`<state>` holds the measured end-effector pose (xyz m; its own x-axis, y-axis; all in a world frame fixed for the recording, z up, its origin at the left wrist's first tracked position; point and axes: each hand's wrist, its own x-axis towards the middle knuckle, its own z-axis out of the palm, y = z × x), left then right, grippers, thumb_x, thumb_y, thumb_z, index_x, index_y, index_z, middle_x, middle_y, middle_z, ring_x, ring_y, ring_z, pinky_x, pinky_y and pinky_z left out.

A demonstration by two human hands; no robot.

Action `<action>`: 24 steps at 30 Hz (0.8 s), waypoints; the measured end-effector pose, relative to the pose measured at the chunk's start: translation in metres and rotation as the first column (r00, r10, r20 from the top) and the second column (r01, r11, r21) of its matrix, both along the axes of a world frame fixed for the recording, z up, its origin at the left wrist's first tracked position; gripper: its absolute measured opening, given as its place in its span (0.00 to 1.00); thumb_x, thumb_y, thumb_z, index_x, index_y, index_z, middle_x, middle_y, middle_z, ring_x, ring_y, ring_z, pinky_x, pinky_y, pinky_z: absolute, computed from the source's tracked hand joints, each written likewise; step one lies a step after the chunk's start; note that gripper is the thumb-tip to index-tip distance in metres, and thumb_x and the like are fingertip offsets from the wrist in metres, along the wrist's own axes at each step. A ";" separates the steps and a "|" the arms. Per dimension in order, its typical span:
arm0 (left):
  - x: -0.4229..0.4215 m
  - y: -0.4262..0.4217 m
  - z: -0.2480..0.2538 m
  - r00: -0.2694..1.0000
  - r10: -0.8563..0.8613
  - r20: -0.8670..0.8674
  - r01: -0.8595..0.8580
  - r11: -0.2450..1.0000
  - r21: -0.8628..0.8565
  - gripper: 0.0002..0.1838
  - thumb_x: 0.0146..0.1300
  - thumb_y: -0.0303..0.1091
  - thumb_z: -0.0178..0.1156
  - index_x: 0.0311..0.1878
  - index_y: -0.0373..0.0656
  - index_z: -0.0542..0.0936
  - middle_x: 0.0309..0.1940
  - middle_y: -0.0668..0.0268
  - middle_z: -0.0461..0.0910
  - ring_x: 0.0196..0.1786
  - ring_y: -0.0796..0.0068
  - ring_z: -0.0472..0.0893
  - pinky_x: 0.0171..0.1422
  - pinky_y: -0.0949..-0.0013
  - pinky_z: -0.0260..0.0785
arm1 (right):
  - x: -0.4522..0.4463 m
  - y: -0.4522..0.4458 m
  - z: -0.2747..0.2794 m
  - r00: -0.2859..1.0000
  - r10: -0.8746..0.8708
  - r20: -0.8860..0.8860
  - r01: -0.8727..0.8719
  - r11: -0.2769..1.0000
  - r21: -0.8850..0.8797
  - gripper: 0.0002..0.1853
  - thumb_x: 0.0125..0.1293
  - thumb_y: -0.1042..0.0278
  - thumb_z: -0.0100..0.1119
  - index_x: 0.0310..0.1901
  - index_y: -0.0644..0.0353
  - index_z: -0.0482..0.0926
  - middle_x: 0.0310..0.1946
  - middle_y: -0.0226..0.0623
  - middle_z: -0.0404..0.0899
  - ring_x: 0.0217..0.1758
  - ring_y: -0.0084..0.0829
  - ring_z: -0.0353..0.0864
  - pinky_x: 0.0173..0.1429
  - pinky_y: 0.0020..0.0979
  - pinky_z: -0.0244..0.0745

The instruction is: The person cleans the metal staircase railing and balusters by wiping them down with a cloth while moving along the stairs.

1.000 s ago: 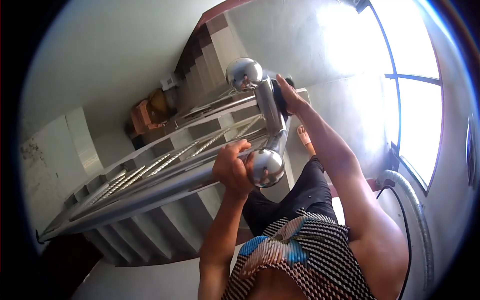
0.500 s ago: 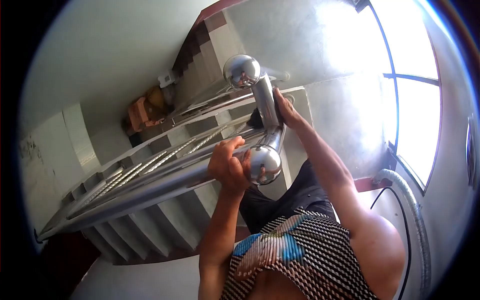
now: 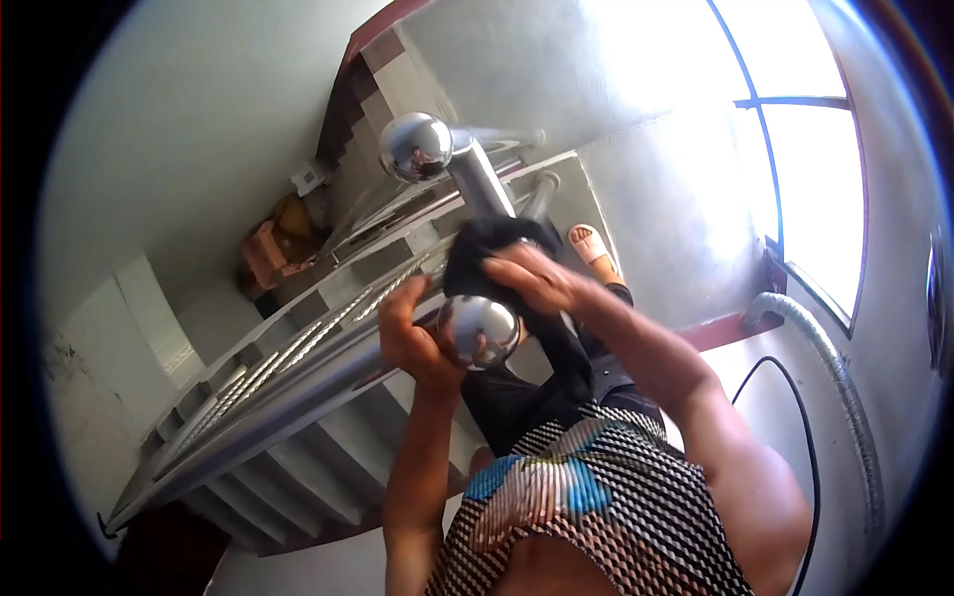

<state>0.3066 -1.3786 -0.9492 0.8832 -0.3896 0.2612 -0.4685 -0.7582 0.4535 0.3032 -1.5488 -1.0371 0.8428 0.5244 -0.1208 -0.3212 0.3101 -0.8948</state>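
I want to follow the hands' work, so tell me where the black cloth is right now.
In the head view, the black cloth is near the centre, under the right hand, against the metal post, just above the lower shiny ball.

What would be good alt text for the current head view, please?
A person's right hand holds a black cloth against a shiny metal stair railing, while the left hand holds the handrail beside a round metal ball.
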 end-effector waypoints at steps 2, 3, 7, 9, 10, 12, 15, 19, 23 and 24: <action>0.003 0.001 0.001 0.996 -0.026 0.090 0.024 0.999 0.026 0.39 0.50 0.67 0.52 0.49 0.37 0.67 0.41 0.61 0.75 0.41 0.65 0.74 0.40 0.68 0.63 | 0.037 0.011 -0.013 0.981 0.108 0.158 -0.114 0.993 0.026 0.21 0.66 0.57 0.40 0.31 0.71 0.71 0.20 0.50 0.68 0.26 0.31 0.67 0.34 0.35 0.63; 0.005 -0.002 0.000 0.988 -0.040 0.146 0.036 0.999 0.032 0.41 0.49 0.67 0.52 0.51 0.37 0.67 0.42 0.61 0.75 0.42 0.65 0.74 0.41 0.68 0.63 | 0.044 0.022 -0.021 0.953 -0.046 0.300 0.038 0.999 0.031 0.19 0.66 0.58 0.41 0.33 0.70 0.72 0.22 0.51 0.70 0.28 0.36 0.71 0.36 0.36 0.65; 0.003 -0.003 0.001 0.994 -0.018 0.112 0.011 0.998 0.059 0.41 0.50 0.69 0.50 0.50 0.36 0.68 0.42 0.61 0.75 0.43 0.66 0.74 0.41 0.69 0.63 | 0.053 0.038 -0.068 0.663 0.042 0.747 0.013 0.998 -0.068 0.12 0.63 0.65 0.44 0.39 0.65 0.73 0.32 0.46 0.75 0.36 0.47 0.74 0.41 0.38 0.68; 0.003 -0.001 -0.003 0.991 -0.021 0.131 0.013 0.998 0.058 0.41 0.49 0.69 0.50 0.49 0.36 0.68 0.41 0.61 0.76 0.42 0.66 0.75 0.40 0.69 0.63 | 0.030 0.023 -0.069 0.564 -0.130 0.816 0.364 0.926 -0.103 0.11 0.61 0.68 0.42 0.38 0.64 0.72 0.31 0.48 0.72 0.37 0.46 0.73 0.41 0.38 0.68; 0.004 0.000 -0.003 0.989 -0.016 0.147 0.007 0.998 0.065 0.41 0.49 0.69 0.50 0.48 0.37 0.68 0.41 0.62 0.76 0.41 0.66 0.75 0.39 0.69 0.64 | 0.009 0.033 -0.083 0.518 -0.352 0.779 0.582 0.813 -0.020 0.12 0.62 0.66 0.41 0.39 0.65 0.71 0.31 0.49 0.72 0.38 0.49 0.72 0.41 0.39 0.67; 0.004 -0.004 -0.002 0.984 -0.007 0.180 -0.002 0.999 0.051 0.41 0.48 0.70 0.50 0.47 0.37 0.69 0.39 0.63 0.77 0.40 0.66 0.76 0.38 0.70 0.64 | -0.030 0.031 -0.057 0.718 -0.412 0.561 0.648 0.691 -0.322 0.15 0.64 0.64 0.38 0.43 0.66 0.70 0.34 0.48 0.72 0.41 0.51 0.70 0.46 0.40 0.66; 0.001 -0.003 -0.007 0.986 0.042 0.164 -0.048 0.998 0.032 0.40 0.48 0.70 0.51 0.47 0.37 0.70 0.38 0.63 0.77 0.39 0.68 0.76 0.40 0.69 0.65 | -0.057 0.072 -0.030 0.543 -0.834 0.096 0.794 0.473 -0.383 0.19 0.66 0.63 0.35 0.51 0.68 0.66 0.47 0.52 0.70 0.50 0.48 0.70 0.55 0.36 0.62; 0.004 -0.004 -0.015 0.965 0.031 0.260 -0.045 0.998 0.045 0.31 0.55 0.61 0.51 0.46 0.38 0.70 0.37 0.62 0.76 0.40 0.64 0.76 0.43 0.66 0.66 | -0.052 0.081 0.009 0.343 -0.864 -0.370 0.803 0.473 -0.361 0.22 0.67 0.61 0.34 0.57 0.66 0.63 0.51 0.48 0.69 0.52 0.38 0.70 0.58 0.30 0.61; 0.017 -0.004 -0.033 0.951 0.002 0.308 -0.017 0.999 0.045 0.15 0.53 0.31 0.56 0.43 0.37 0.71 0.39 0.61 0.74 0.41 0.60 0.74 0.45 0.60 0.66 | -0.050 0.084 -0.005 0.249 -0.675 -0.695 0.814 0.534 -0.228 0.17 0.66 0.68 0.37 0.54 0.64 0.65 0.43 0.41 0.73 0.46 0.30 0.72 0.51 0.30 0.67; 0.019 -0.006 -0.034 0.944 0.033 0.328 -0.046 0.998 0.033 0.15 0.53 0.31 0.56 0.43 0.37 0.71 0.39 0.61 0.74 0.41 0.60 0.74 0.45 0.60 0.66 | -0.053 0.085 -0.010 0.317 -0.642 -0.698 0.796 0.580 -0.171 0.16 0.65 0.69 0.37 0.51 0.65 0.67 0.41 0.41 0.74 0.45 0.29 0.73 0.49 0.31 0.68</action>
